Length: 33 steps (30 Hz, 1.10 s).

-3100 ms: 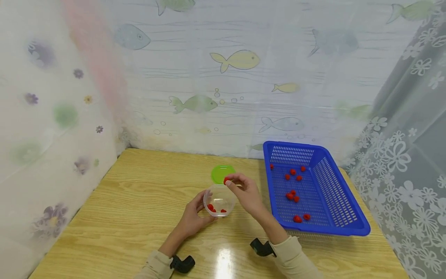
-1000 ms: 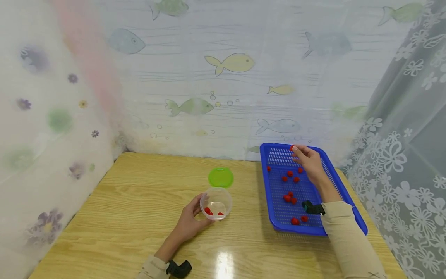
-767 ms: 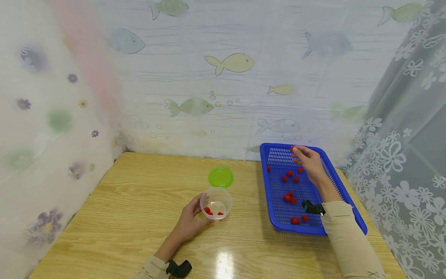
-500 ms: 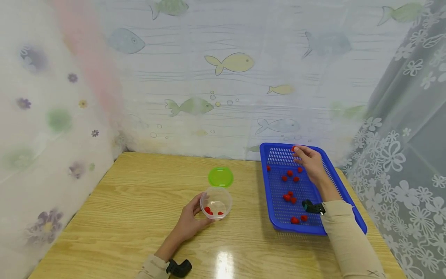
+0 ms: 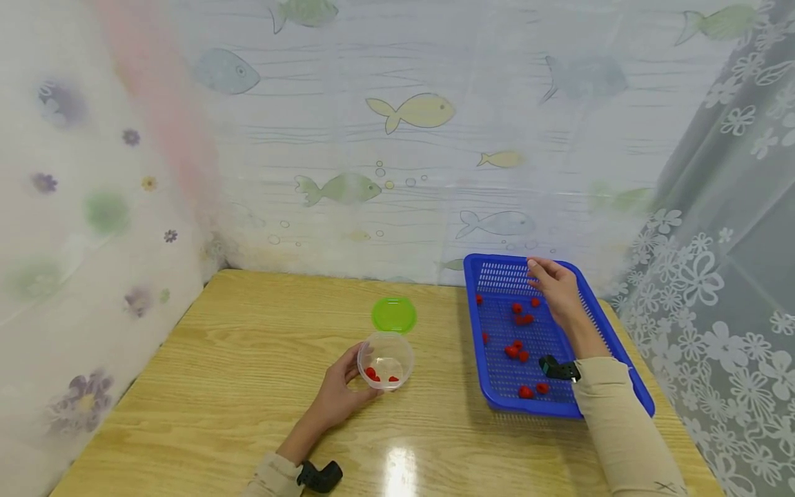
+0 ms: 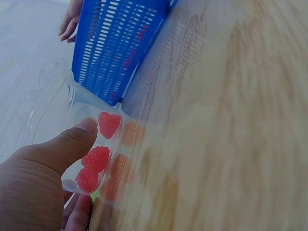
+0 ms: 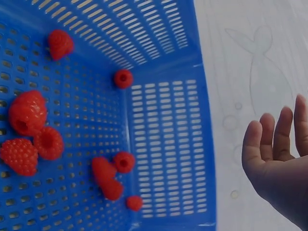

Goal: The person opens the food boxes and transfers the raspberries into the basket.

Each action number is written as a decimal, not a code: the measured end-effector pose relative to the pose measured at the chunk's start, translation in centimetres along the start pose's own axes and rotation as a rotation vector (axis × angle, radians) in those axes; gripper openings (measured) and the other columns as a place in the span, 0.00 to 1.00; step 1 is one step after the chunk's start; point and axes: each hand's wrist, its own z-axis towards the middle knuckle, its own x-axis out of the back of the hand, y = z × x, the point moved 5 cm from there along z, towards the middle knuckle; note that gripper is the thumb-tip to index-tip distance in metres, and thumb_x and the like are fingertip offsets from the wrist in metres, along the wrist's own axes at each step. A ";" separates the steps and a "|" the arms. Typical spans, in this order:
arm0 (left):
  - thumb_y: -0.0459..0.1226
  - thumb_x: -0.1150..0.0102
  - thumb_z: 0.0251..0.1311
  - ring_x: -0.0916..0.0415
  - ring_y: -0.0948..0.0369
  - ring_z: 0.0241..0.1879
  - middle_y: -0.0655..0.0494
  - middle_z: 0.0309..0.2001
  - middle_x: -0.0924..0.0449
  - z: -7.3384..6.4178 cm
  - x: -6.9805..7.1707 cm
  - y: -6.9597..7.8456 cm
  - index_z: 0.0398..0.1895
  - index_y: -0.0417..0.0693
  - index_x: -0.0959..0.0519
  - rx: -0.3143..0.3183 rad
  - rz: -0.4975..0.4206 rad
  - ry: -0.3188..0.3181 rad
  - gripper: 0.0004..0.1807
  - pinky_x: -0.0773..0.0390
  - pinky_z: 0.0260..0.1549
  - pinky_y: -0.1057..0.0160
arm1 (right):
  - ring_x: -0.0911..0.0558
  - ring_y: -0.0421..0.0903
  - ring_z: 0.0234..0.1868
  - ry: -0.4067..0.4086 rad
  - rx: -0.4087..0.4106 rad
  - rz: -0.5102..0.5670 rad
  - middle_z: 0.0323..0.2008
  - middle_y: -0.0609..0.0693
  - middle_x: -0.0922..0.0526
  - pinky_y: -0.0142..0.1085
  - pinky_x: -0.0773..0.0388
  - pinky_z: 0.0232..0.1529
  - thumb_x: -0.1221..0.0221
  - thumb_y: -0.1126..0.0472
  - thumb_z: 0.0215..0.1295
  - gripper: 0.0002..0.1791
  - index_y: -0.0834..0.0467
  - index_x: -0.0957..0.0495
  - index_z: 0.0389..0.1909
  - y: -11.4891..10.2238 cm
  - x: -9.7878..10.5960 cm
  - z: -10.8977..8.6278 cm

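My left hand point(image 5: 338, 395) grips a clear plastic tub point(image 5: 388, 355) on the table, its mouth tipped towards me. Three raspberries lie in the tub; in the left wrist view, the thumb presses its wall beside one raspberry point(image 6: 109, 124). Above the far end of a blue plastic basket point(image 5: 497, 376) hovers my right hand point(image 5: 555, 290). The right wrist view shows that hand point(image 7: 279, 163) with fingers extended and nothing in them. Several raspberries point(image 7: 29, 113) are scattered over the basket floor, and one point(image 7: 103, 169) looks blurred there.
Behind the tub a green lid point(image 5: 394, 315) lies flat on the wooden table point(image 5: 248, 359). Fish-patterned sheeting point(image 5: 348, 228) hangs along the back edge, and a lace curtain point(image 5: 714, 331) hangs to the right of the basket.
My right hand carried a raspberry from above the tub to above the basket and has let it drop in. Raspberries near the basket's left side have shifted. The left hand keeps its hold.
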 end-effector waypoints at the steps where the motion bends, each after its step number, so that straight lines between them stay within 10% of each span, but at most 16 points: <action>1: 0.31 0.22 0.51 0.27 0.44 0.66 0.38 0.68 0.29 0.0 0.0 0.0 0.75 0.41 0.37 0.001 0.000 -0.001 0.48 0.23 0.64 0.56 | 0.24 0.33 0.49 -0.007 0.007 -0.005 0.52 0.43 0.23 0.24 0.20 0.54 0.46 0.46 0.77 0.35 0.70 0.33 0.70 -0.1 -0.1 0.0; 12: 0.30 0.22 0.51 0.27 0.42 0.65 0.36 0.68 0.29 0.0 0.1 -0.1 0.75 0.39 0.37 -0.027 -0.010 -0.008 0.47 0.24 0.63 0.49 | 0.22 0.38 0.54 -0.208 0.149 -0.040 0.48 0.33 0.21 0.23 0.21 0.55 0.49 0.50 0.80 0.31 0.73 0.32 0.67 -4.1 -3.6 -2.6; 21: 0.29 0.22 0.50 0.28 0.42 0.66 0.35 0.69 0.30 0.2 0.1 0.0 0.75 0.39 0.37 -0.032 -0.015 -0.009 0.48 0.25 0.64 0.50 | 0.28 0.46 0.63 -0.381 0.261 -0.111 0.62 0.55 0.24 0.44 0.29 0.65 0.47 0.58 0.79 0.17 0.64 0.23 0.60 -7.6 -9.0 -7.2; 33: 0.29 0.23 0.51 0.27 0.42 0.66 0.36 0.68 0.29 0.1 -0.1 -0.2 0.74 0.37 0.36 -0.034 0.000 0.002 0.47 0.23 0.63 0.53 | 0.29 0.57 0.67 -0.478 0.322 -0.185 0.63 0.57 0.26 0.56 0.25 0.63 0.41 0.62 0.74 0.11 0.58 0.17 0.52 -5.5 -17.0 -11.5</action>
